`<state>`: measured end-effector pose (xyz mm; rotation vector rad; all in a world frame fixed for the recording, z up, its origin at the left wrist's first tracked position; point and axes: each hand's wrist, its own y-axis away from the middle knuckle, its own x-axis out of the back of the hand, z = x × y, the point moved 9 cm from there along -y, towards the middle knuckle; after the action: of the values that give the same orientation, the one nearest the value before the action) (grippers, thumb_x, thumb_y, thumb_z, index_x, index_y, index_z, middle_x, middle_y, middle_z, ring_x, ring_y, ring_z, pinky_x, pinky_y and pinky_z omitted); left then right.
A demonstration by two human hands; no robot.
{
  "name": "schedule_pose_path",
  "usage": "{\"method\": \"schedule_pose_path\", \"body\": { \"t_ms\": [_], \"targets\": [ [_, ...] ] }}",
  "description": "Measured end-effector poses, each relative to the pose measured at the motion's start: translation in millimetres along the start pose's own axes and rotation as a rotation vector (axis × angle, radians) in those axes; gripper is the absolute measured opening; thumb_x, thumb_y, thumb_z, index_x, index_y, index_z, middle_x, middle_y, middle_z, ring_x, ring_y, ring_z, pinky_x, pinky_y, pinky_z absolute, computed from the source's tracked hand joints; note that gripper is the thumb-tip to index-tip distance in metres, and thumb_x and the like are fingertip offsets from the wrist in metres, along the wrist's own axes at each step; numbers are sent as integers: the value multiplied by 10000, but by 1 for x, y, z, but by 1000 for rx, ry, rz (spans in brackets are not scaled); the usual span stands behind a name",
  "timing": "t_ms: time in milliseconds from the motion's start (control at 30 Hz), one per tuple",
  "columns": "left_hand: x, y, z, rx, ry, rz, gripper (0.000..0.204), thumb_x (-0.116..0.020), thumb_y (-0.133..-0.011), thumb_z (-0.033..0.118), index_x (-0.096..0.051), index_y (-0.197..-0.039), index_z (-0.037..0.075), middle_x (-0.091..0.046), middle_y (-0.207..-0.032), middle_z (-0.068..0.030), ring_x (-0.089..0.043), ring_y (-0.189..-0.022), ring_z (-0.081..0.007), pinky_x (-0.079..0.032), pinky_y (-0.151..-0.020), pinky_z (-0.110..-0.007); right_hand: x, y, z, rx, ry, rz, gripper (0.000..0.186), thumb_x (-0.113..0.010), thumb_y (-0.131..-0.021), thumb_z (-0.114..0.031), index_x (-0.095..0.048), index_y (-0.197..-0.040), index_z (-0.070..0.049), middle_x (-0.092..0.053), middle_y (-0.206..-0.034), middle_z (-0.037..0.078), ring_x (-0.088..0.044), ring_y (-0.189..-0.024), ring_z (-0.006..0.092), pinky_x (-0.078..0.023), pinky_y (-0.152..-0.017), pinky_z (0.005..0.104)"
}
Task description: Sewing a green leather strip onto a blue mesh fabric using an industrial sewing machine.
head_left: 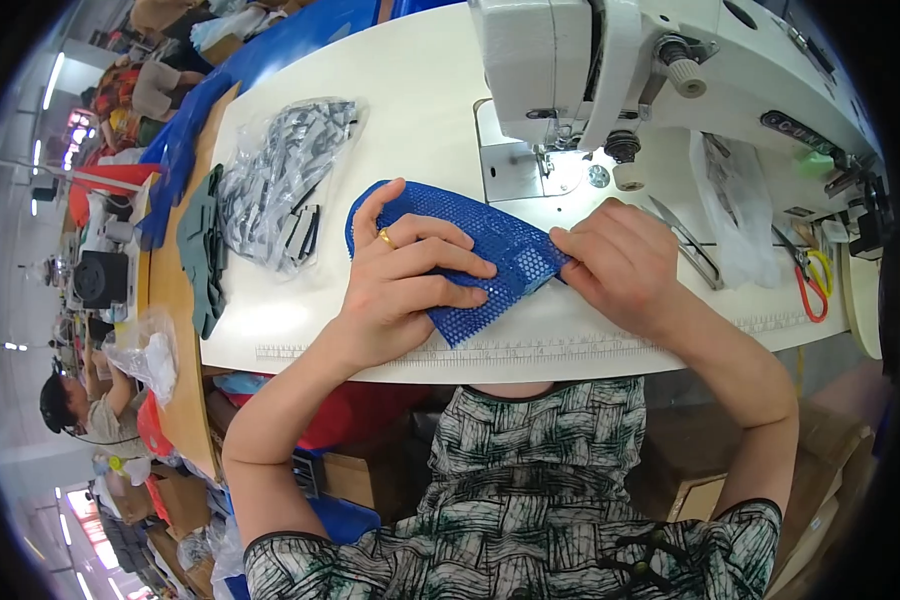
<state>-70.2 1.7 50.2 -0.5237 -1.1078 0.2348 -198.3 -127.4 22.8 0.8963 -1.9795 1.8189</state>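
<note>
A piece of blue mesh fabric (475, 318) lies folded between my hands at the front of the white sewing table. My left hand (405, 270) rests on it with fingers stretched and spread, pressing the cloth down; a ring is on one finger. At the cloth's right edge, my right hand (625, 262) pinches a corner between thumb and fingers. Just beyond the fabric stands a white sewing machine (540, 60), its needle and presser foot over a metal plate (510, 165). The cloth is short of the needle.
A clear bag of grey and black strips (285, 180) lies left, beside dark green fabric pieces (202, 255). On the right are tweezers (688, 240), a plastic bag (735, 210) and red-and-yellow-handled scissors (810, 285). A printed ruler (530, 352) follows the table's front edge. People sit farther left.
</note>
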Motion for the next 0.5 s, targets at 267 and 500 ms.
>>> {"method": "schedule_pose_path", "body": {
  "t_ms": [267,500],
  "targets": [
    [38,6,-87,381,-209,24,272,-756,-789,86,-801,-1057,98,-770,-1069,-132,-710,-1009,-356,-494,-1012,-466,-1,-3,5,-118,-173,-87,289,-854,-756,-69,-760,-1027,-48,-709,-813,63,-659,-680,242,-502,-580,341],
    [52,-81,-259,874,244,323,591,-837,-919,395,-726,-1332,-13,-789,-1144,-207,-757,-1039,-270,-584,-904,-399,-3,3,14,-211,-206,-81,261,-790,-854,14,-746,-1110,-4,-689,-743,92,-629,-600,202,-488,-558,321]
  ]
}}
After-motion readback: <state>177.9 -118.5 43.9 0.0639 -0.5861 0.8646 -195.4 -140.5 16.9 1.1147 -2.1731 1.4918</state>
